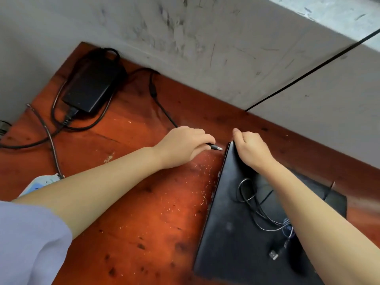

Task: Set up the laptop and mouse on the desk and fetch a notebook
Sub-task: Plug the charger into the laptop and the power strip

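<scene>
At the lower left of the frame a pale lilac sleeve [26,243] is cut off by the edge. Lower right, a closed matte black laptop [232,233] lies flat on the reddish, scratched wooden desk [144,212]; a thin looped mouse cable [249,204] with a USB plug [274,254] rests on its lid, the mouse itself mostly hidden under the right forearm. The right hand [251,151] grips the laptop's far corner. Just beside it, the left hand [185,145] pinches a barrel charger plug [216,147], its tip close to the laptop's edge. Upper left, a rectangular black power brick [92,87] sits amid coiled cords by the scuffed grey wall [226,48].
</scene>
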Available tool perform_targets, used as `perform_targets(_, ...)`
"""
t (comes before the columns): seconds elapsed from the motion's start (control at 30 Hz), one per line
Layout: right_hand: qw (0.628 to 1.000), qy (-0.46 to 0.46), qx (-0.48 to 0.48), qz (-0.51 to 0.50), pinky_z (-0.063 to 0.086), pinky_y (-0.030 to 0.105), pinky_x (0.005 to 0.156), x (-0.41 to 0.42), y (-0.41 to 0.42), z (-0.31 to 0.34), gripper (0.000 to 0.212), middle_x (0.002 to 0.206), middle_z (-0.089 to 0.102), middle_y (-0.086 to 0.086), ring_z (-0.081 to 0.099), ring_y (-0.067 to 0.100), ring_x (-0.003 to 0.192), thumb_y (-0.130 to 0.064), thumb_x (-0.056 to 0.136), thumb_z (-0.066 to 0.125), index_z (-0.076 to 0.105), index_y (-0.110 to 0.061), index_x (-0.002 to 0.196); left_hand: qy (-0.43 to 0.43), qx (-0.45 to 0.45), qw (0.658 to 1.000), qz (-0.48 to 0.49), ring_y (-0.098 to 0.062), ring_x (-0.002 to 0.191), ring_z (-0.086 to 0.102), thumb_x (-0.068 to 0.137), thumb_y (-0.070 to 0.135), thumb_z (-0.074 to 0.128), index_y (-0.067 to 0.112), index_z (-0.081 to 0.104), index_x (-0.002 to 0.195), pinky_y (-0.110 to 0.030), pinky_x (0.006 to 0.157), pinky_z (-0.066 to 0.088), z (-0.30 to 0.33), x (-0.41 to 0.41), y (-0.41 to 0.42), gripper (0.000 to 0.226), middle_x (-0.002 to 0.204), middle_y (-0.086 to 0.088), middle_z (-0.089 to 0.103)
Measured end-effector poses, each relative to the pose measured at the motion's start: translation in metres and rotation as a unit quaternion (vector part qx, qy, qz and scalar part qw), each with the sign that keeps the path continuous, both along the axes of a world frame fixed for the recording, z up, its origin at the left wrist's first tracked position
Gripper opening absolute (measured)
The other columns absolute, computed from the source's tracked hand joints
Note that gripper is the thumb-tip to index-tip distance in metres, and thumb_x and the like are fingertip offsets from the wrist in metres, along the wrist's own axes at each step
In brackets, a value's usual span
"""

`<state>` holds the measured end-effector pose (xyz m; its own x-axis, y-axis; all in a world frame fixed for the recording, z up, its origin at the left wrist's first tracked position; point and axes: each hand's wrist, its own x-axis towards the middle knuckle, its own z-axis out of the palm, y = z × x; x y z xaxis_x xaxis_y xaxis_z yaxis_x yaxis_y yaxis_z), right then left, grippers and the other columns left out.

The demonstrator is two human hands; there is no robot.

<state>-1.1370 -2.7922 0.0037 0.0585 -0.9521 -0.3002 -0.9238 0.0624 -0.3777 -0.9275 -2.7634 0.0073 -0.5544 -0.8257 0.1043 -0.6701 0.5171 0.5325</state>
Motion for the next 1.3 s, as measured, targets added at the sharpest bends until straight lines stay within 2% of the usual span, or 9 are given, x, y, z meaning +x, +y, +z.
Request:
perform_targets(0.1,1.000,-0.027,-0.009,-0.005,0.026,0.034,0.049,-0.003,0.001,0.008,0.051,0.050,0.036,0.005,0.039,0.029,0.059,-0.036,0.094,0.029,0.024,-0.014,0.048,0.037,0.024,0.999,-0.018,-0.025,0.077,0.060,0.093,0.025,0.052,0.018,0.065,0.109,-0.027,0.074,0.038,0.008,-0.005,-0.004,0.022,0.089,-0.002,0.066)
perform_targets(0.23,0.999,-0.039,-0.016,-0.003,0.028,0.034,0.056,-0.005,0.001,0.015,0.046,0.050,0.036,0.005,0.039,0.027,0.059,-0.033,0.092,0.028,0.024,-0.015,0.051,0.050,0.039,0.998,-0.027,-0.024,0.079,0.059,0.093,0.024,0.053,0.018,0.065,0.109,-0.024,0.073,0.034,0.010,-0.010,-0.005,0.022,0.089,-0.002,0.066)
perform_targets(0.37,0.998,-0.049,-0.022,-0.010,0.025,0.035,0.052,-0.003,0.002,0.016,0.049,0.049,0.034,0.003,0.038,0.025,0.056,-0.032,0.093,0.030,0.024,-0.015,0.048,0.033,0.030,0.998,-0.033,-0.024,0.081,0.059,0.094,0.026,0.050,0.018,0.064,0.109,-0.026,0.077,0.035,0.012,-0.015,-0.007,0.023,0.090,-0.002,0.066)
perform_targets(0.5,0.999,-0.046,-0.018,-0.022,0.032,0.034,0.060,-0.002,0.003,0.014,0.051,0.055,0.046,0.008,0.047,0.031,0.064,-0.034,0.093,0.028,0.035,-0.010,0.049,0.005,0.028,0.999,-0.037,-0.027,0.087,0.061,0.094,0.027,0.048,0.017,0.063,0.109,-0.035,0.081,0.043,0.015,-0.020,-0.008,0.024,0.095,-0.003,0.067)
perform_targets(0.67,0.999,-0.011,-0.028,-0.012,0.035,0.035,0.068,0.001,0.002,0.007,0.055,0.077,0.060,0.015,0.049,0.031,0.076,-0.034,0.096,0.025,0.059,0.002,0.071,-0.020,0.066,0.997,-0.044,-0.028,0.095,0.062,0.093,0.028,0.049,0.014,0.063,0.108,-0.039,0.080,0.048,0.017,-0.028,-0.010,0.024,0.103,-0.005,0.069)
perform_targets(0.87,0.999,0.010,-0.027,-0.015,0.032,0.034,0.068,0.004,-0.002,-0.003,0.052,0.073,0.054,0.011,0.048,0.031,0.074,-0.035,0.096,0.024,0.041,-0.014,0.052,-0.034,0.096,0.995,-0.024,-0.030,0.099,0.061,0.093,0.026,0.048,0.014,0.062,0.107,-0.041,0.082,0.048,0.006,-0.032,-0.016,0.023,0.106,-0.005,0.068)
perform_targets(1.07,0.999,0.032,0.003,0.017,0.035,0.034,0.066,0.016,0.005,-0.026,0.054,0.082,0.066,0.019,0.059,0.036,0.084,-0.038,0.096,0.023,0.051,-0.011,0.059,-0.125,0.115,0.985,-0.036,-0.032,0.097,0.059,0.093,0.025,0.048,0.009,0.053,0.101,-0.041,0.074,0.045,-0.021,-0.026,-0.008,0.018,0.102,-0.009,0.063)
perform_targets(1.2,0.998,0.028,-0.037,0.048,0.029,0.032,0.058,0.013,0.016,-0.031,0.051,0.053,0.046,0.001,0.049,0.029,0.065,-0.034,0.097,0.033,0.034,-0.017,0.049,-0.139,0.092,0.986,-0.024,-0.033,0.101,0.055,0.094,0.024,0.048,0.006,0.051,0.102,-0.046,0.077,0.047,-0.031,-0.028,-0.001,0.019,0.107,-0.012,0.056)
perform_targets(1.3,0.996,-0.003,-0.062,0.066,0.035,0.032,0.065,0.003,0.022,-0.028,0.037,0.070,0.049,0.004,0.046,0.023,0.074,-0.025,0.095,0.045,0.057,-0.009,0.064,-0.154,0.063,0.986,-0.012,-0.031,0.106,0.049,0.093,0.021,0.048,0.006,0.052,0.101,-0.046,0.083,0.045,-0.036,-0.032,0.001,0.018,0.110,-0.012,0.053)
